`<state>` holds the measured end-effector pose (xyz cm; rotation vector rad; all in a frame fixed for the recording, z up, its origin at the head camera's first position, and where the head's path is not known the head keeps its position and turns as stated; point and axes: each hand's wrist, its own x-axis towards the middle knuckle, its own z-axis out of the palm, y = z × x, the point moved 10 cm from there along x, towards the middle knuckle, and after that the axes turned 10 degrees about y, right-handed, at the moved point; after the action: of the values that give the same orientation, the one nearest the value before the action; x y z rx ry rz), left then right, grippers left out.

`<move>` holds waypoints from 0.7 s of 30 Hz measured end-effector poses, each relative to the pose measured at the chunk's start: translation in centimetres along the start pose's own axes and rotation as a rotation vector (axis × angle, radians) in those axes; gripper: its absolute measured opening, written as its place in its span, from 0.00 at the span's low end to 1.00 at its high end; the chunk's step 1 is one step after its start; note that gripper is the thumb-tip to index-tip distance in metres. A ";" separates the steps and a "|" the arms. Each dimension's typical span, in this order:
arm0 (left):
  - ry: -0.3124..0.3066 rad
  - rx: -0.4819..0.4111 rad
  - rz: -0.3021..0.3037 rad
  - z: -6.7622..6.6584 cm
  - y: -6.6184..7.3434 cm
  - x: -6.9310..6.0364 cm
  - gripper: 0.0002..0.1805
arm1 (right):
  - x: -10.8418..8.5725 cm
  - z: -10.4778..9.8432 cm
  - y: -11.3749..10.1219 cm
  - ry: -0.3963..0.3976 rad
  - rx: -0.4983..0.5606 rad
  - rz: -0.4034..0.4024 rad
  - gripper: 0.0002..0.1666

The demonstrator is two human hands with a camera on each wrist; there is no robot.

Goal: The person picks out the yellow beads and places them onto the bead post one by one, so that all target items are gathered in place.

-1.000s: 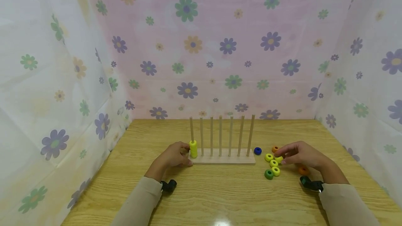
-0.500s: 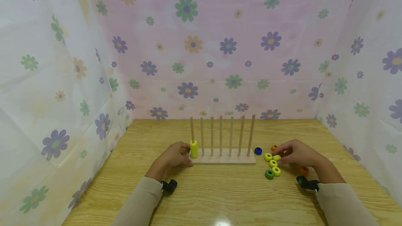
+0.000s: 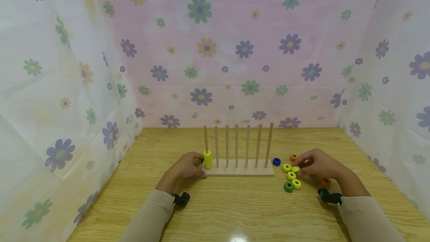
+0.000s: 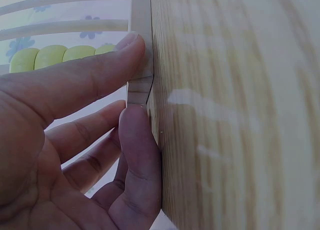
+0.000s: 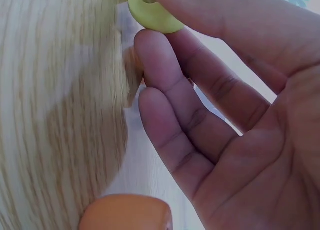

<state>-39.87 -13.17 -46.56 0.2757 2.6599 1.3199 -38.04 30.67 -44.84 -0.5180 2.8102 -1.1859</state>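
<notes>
A wooden peg rack [image 3: 238, 171] with several upright pegs stands mid-table in the head view. Yellow rings [image 3: 208, 160] are stacked on its leftmost peg. My left hand [image 3: 187, 165] holds the left end of the rack; in the left wrist view, thumb and finger meet the base's end [image 4: 140, 91]. On the right, my right hand [image 3: 321, 165] pinches a yellow ring [image 5: 159, 16] between thumb and fingers, low over the table. More yellow rings [image 3: 291, 176] lie beside it. An orange ring [image 5: 127, 212] shows below that hand in the right wrist view.
A blue ring [image 3: 276, 161] lies just off the rack's right end. Nearer me is a green ring [image 3: 289, 186]. One orange ring [image 3: 293, 158] lies behind the yellow ones, another orange ring [image 3: 325, 182] by the right wrist. Flower-patterned cloth [image 3: 231, 47] walls the table.
My right hand has moved slightly left and taken hold of the yellow ring. Neighbouring yellow rings have shifted a little. My left hand stays at the rack.
</notes>
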 end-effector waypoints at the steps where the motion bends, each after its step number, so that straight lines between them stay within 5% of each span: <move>1: 0.000 0.000 0.000 0.0 0.0 0.0 0.40 | 0.0 0.0 0.0 0.001 0.005 0.000 0.14; 21: -0.005 0.015 0.008 0.0 0.0 0.1 0.39 | 0.0 -0.2 0.1 -0.015 0.050 -0.006 0.14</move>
<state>-39.97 -13.14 -46.58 0.2911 2.6687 1.3005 -38.06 30.88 -44.78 -0.5299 2.7605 -1.2448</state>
